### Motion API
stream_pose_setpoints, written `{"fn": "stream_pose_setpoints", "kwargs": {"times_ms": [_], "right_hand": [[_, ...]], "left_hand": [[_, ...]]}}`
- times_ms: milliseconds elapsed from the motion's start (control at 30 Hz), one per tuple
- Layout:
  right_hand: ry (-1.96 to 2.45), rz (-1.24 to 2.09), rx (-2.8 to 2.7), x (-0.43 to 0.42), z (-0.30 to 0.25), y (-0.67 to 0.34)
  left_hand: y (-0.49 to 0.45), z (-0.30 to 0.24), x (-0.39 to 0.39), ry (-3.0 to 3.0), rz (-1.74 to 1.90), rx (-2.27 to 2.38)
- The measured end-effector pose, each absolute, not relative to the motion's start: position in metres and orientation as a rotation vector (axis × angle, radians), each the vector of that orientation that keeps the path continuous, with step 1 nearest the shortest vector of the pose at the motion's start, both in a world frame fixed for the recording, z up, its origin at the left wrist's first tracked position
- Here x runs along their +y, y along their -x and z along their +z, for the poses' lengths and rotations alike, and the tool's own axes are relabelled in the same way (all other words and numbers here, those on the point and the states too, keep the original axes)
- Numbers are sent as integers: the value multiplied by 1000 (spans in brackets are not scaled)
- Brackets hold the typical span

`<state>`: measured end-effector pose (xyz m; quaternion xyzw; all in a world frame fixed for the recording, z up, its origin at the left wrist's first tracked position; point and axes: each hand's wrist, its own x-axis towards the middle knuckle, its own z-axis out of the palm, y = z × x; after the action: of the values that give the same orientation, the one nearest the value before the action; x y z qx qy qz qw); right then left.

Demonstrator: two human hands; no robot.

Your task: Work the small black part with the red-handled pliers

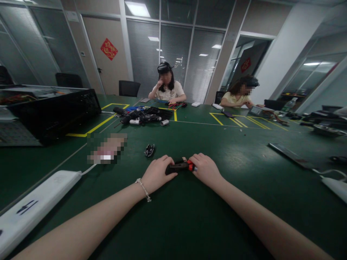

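Note:
Both my hands rest on the green table mat, closed around a small black and red tool that looks like pliers. My left hand, with a bead bracelet on its wrist, grips the black end. My right hand grips the red end. A small black clip-like part lies on the mat just beyond my left hand, apart from it.
A white power strip lies at the near left and an open black computer case at the far left. Tools and cables are piled mid-table. Two people sit across the table. A flat dark panel lies at the right.

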<state>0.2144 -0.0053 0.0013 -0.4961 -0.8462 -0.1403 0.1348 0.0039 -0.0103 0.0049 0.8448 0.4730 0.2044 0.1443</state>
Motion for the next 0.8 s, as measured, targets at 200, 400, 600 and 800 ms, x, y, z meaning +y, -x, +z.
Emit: {"fn": "stream_pose_setpoints", "kwargs": {"times_ms": [200, 400, 600, 800], "right_hand": [[1442, -409, -2456, -7, 2, -214], [1457, -408, -2452, -8, 3, -214], [1448, -409, -2460, -7, 2, -215], [1456, -421, -2463, -7, 1, -215]], "left_hand": [[-3, 5, -11, -2439, 631, 1278], [-2, 4, -8, -2472, 598, 1267], [-2, 4, -6, -2471, 602, 1263], [0, 4, -3, -2437, 570, 1251]]}}
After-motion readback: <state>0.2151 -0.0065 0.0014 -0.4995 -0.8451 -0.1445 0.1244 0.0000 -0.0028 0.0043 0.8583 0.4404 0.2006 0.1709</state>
